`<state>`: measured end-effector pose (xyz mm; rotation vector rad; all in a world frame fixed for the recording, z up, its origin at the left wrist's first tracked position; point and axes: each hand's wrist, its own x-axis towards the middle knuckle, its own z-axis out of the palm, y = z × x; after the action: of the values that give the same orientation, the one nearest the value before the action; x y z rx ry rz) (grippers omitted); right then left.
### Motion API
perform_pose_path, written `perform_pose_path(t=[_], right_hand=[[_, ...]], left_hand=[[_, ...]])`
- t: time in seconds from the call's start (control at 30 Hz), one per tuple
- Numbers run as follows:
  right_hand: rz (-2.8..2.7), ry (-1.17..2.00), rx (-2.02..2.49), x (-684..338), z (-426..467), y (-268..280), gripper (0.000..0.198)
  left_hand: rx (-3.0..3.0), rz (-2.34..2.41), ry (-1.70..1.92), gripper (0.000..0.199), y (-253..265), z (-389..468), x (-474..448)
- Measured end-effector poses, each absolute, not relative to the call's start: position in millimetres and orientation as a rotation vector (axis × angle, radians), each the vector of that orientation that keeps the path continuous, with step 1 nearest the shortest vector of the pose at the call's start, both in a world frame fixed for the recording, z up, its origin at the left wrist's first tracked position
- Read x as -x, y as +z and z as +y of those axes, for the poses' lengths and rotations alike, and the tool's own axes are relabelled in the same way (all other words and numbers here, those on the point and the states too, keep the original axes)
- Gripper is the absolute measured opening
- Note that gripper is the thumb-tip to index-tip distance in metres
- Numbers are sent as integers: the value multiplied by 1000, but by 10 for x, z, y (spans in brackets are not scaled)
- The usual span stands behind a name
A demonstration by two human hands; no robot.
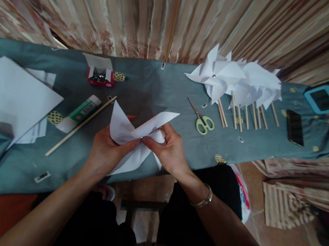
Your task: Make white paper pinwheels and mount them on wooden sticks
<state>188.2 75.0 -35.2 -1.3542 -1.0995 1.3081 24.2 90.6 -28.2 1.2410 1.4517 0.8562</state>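
Between my two hands is a white paper pinwheel, held over the table's near edge. My left hand grips its left side, the thumb pressing near the centre. On the other side my right hand pinches the paper, its thumb at a small shiny pin in the middle. No stick shows on this pinwheel, and its underside is hidden. A loose wooden stick lies left of my hands beside a green and white glue stick. Green-handled scissors rest to the right.
Several finished pinwheels on sticks lie overlapped at the back right. A red box of metal pins stands open at the back. White paper sheets are stacked at left. A phone and a blue-framed device lie far right.
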Motion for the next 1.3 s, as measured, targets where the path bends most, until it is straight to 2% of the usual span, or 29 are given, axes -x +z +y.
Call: perform_pose_path(t=[0.33, 0.53, 0.6, 0.63, 0.77, 0.87, 1.07, 1.3], right_hand=[[-1076, 1281, 1331, -1872, 761, -307, 33], [-1029, 1213, 1385, -1987, 790, -297, 54], [-999, 1187, 1392, -2057, 791, -276, 57], [-989, 1177, 1395, -2092, 786, -262, 58], [-1009, 1156, 1407, -2185, 739, -196, 59], [-1037, 1140, 1399, -2199, 685, -156, 58], [-1070, 1162, 1383, -2186, 601, -126, 53], [-1080, 1206, 1355, -2170, 576, -106, 56]], left_hand=[[-1168, 1372, 867, 57, -261, 876, -283], [-1132, 1184, 980, 65, -143, 907, -202], [-1203, 1171, 1082, 60, -118, 961, -77], [-1281, 1269, 1084, 51, -114, 996, -1], [-1909, 1685, 843, 28, -155, 1139, 265], [-2137, 1721, 688, 26, -213, 1200, 325], [-2185, 1821, 576, 30, -221, 1234, 260], [-2167, 1874, 498, 22, -155, 1245, 198]])
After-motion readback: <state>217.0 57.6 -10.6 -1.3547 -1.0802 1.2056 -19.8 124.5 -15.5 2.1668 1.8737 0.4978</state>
